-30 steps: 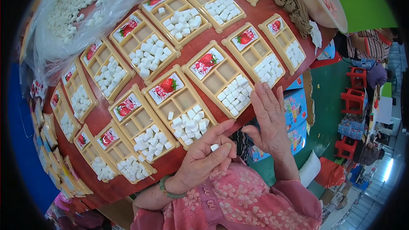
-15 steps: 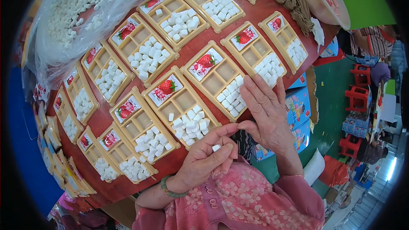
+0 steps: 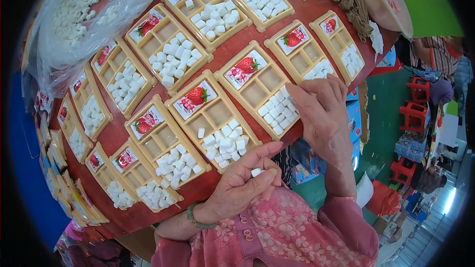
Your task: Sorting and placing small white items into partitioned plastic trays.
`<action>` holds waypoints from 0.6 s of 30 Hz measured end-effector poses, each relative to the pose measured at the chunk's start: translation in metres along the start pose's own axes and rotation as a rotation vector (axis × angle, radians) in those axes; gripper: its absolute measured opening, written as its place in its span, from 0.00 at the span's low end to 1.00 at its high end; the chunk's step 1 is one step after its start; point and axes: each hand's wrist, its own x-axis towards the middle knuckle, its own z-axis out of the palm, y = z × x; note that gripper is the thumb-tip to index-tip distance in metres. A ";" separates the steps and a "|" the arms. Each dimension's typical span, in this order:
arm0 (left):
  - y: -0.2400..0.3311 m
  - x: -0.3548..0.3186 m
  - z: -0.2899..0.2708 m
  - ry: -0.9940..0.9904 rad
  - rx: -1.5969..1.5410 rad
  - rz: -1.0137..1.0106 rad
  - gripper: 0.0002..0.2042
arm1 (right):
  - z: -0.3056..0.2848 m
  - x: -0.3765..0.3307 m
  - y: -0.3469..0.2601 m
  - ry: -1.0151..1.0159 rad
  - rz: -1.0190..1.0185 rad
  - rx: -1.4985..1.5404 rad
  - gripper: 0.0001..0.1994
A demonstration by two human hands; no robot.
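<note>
Left hand [image 3: 242, 183], nearest, is loosely curled and pinches one white cube [image 3: 256, 172] between thumb and fingertips, just off the table [image 3: 217, 54] edge. Right hand [image 3: 321, 113] lies flat, fingers extended, holding nothing, fingertips on cubes in a tan tray [image 3: 257, 89]. Beyond, more trays fill the table; a cube-filled bag [image 3: 84, 5] sits farthest.

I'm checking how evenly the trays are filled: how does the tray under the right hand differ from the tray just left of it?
In the tray under the right hand, the white cubes sit in neat rows; in the tray to its left, they lie in a loose pile. The right hand touches the first tray; no hand touches the second. Both are tan, divided, and carry a strawberry card.
</note>
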 end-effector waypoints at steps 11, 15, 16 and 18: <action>0.002 0.000 0.001 0.014 0.017 -0.010 0.26 | -0.003 0.004 0.002 0.024 -0.032 0.001 0.12; 0.004 -0.002 0.003 0.033 0.038 -0.019 0.25 | -0.011 -0.002 0.006 0.118 0.063 0.223 0.12; 0.004 -0.002 0.003 0.030 0.041 -0.016 0.25 | -0.011 -0.003 0.007 0.153 0.118 0.298 0.12; 0.002 -0.001 0.003 0.025 0.031 -0.007 0.25 | -0.009 -0.005 0.008 0.166 0.115 0.284 0.12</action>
